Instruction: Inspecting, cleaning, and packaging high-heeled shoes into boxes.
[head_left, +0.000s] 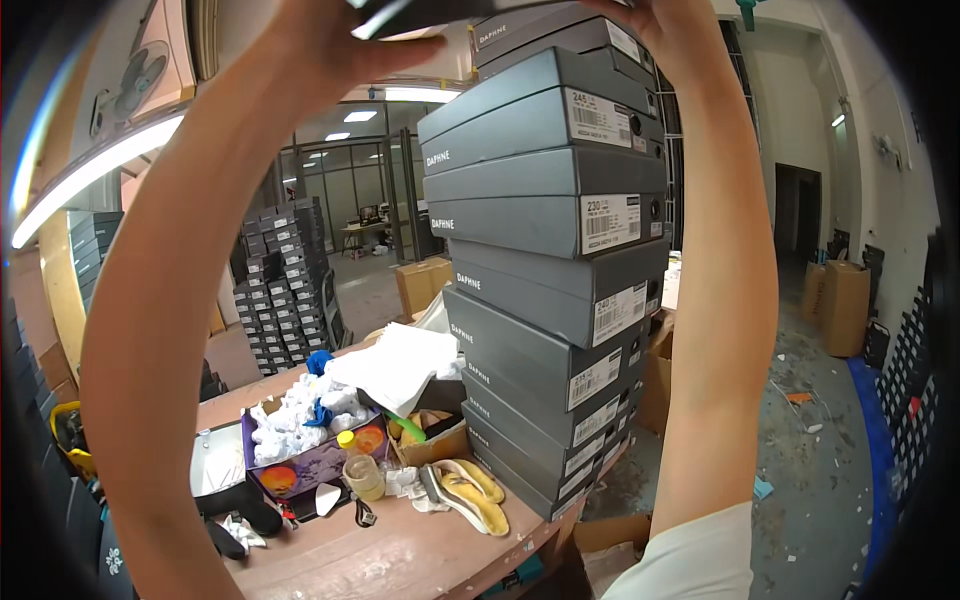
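Both my arms reach up to the top edge of the view. Between my hands is a dark shoe box (pixel 455 14), mostly cut off by the frame. My left hand (pixel 335 45) holds its left end, with the thumb stretched below it. At its right end is my right hand (pixel 668 22), its fingers largely out of sight. Just below stands a tall stack of grey shoe boxes (pixel 500 195) with white labels on their ends. The stack rises from a worn reddish table (pixel 370 560), its boxes slightly out of line with one another.
On the table are a purple carton (pixel 330 468) of crumpled paper, a yellow-capped jar (pixel 364 478), yellowish insoles (pixel 470 497), a white sheet (pixel 400 360) and a cable (pixel 365 514). More shoe boxes (pixel 280 290) are piled behind. Brown cartons (pixel 845 305) stand by the right wall.
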